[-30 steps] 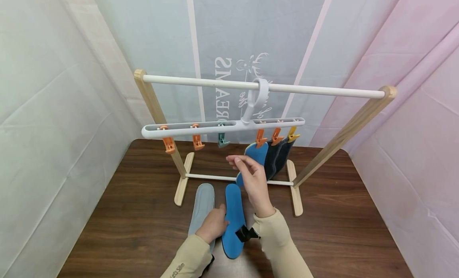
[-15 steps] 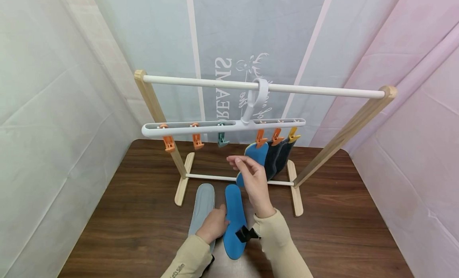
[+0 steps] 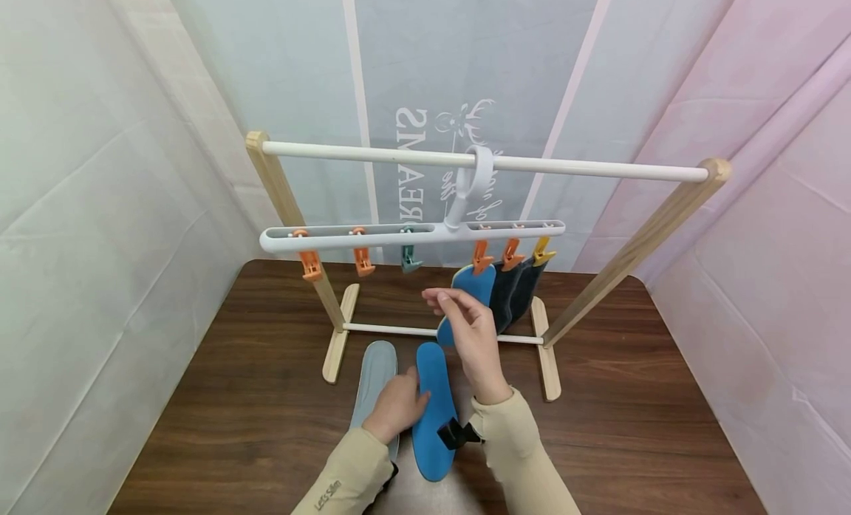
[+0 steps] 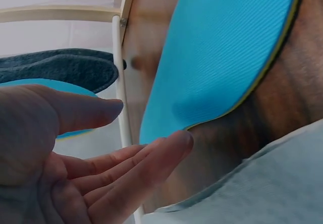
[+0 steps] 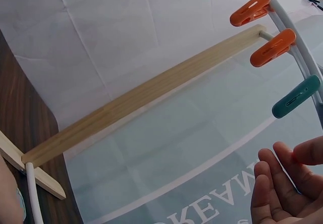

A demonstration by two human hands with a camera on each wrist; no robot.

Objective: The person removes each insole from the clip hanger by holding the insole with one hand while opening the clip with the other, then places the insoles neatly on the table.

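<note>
A blue insole (image 3: 429, 445) and a grey insole (image 3: 376, 374) lie side by side on the table. Over the gap between them is my left hand (image 3: 397, 404). In the left wrist view its thumb and fingers are spread, with the fingertips by the edge of the blue insole (image 4: 222, 52); contact is unclear. Raised in front of the hanger (image 3: 372, 239), my right hand (image 3: 476, 345) holds nothing, its fingers gently bent. Behind it hang another blue insole (image 3: 475, 281) and dark insoles (image 3: 521, 290), held by orange and yellow clips. A green clip (image 5: 297, 97) hangs bare above the right hand.
The hanger hooks over the white rail (image 3: 598, 168) of a wooden stand (image 3: 631, 256). Two orange clips (image 3: 310, 264) with nothing in them hang at its left end. Printed curtains (image 3: 465, 72) enclose the back and sides of the brown table (image 3: 253, 397).
My left hand has shifted slightly, its thumb and fingers now clearer of the blue insole's edge. My right hand has stayed raised in nearly the same place.
</note>
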